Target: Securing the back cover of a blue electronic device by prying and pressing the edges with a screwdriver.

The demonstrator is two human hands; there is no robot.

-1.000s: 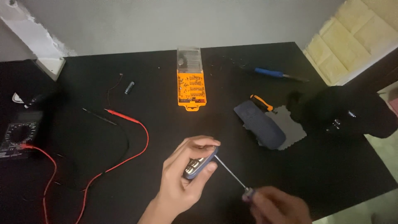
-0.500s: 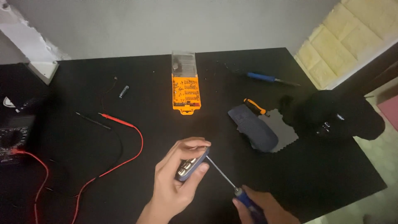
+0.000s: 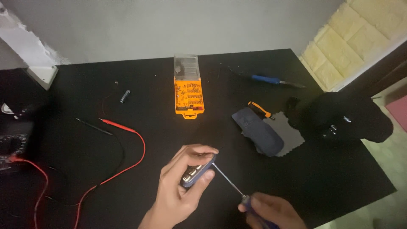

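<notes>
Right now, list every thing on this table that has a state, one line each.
left hand: gripping the small blue device
right hand: gripping the screwdriver, tip at the device's end
orange bit case: open, clear lid folded back
red probe: lying loose, unheld
blue-handled tool: lying unheld

An orange bit case (image 3: 189,96) sits near red probe leads (image 3: 127,140) and a blue-handled tool (image 3: 265,79).
</notes>
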